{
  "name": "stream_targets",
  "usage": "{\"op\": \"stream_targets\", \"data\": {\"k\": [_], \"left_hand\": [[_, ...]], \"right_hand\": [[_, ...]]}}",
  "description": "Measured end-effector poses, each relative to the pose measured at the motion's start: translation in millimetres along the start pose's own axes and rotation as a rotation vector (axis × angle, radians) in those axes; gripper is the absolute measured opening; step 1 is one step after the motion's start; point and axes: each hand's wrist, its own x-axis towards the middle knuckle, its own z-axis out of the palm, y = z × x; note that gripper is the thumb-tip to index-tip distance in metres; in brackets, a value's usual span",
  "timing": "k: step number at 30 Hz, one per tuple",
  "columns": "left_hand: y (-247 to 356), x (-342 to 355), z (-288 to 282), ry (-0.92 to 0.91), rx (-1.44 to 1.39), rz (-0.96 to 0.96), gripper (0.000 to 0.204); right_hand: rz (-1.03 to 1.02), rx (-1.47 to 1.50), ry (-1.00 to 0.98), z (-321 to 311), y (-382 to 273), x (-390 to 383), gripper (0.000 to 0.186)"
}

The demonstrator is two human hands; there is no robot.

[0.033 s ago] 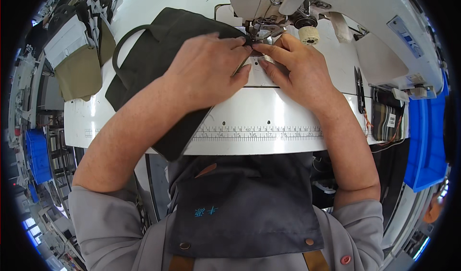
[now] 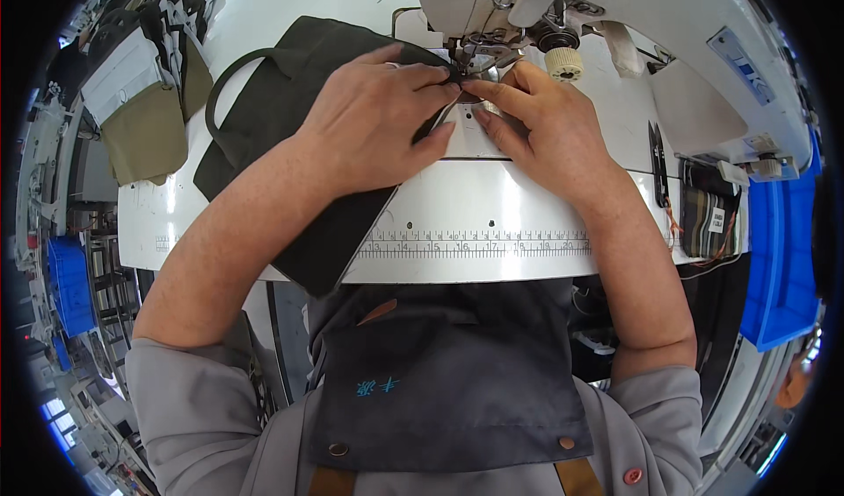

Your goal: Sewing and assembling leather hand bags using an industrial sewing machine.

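A dark olive-green fabric piece [image 2: 294, 83], like a bag panel with a looped handle [image 2: 214, 100], lies slantwise on the white sewing table. Its upper right edge reaches under the presser foot area of the sewing machine [image 2: 668, 47]. Flat on top of the cloth rests my left hand [image 2: 365, 122], fingers spread, fingertips close to the needle area. My right hand [image 2: 558, 131] is on the other side of it. Its index fingertip touches the cloth edge by the foot, with the thumb held apart below. The needle point is too small to make out.
Thread snips [image 2: 658, 164] lie at the right, beside a striped fabric pouch [image 2: 708, 210]. A blue bin [image 2: 781, 250] stands beyond the right edge. Khaki pieces [image 2: 145, 135] hang over the left edge. A printed ruler [image 2: 475, 244] runs along the table's front.
My left hand has shifted slightly left, with its thumb drawn away from the cloth edge. The cloth's lower end moves a little. My right hand stays in place.
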Motion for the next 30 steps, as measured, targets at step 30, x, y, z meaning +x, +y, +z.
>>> {"op": "stream_targets", "data": {"k": [30], "left_hand": [[23,-3,15,0.05,-0.156,-0.206,0.049]], "right_hand": [[0.038,0.006,0.034,3,3,-3,0.021]]}}
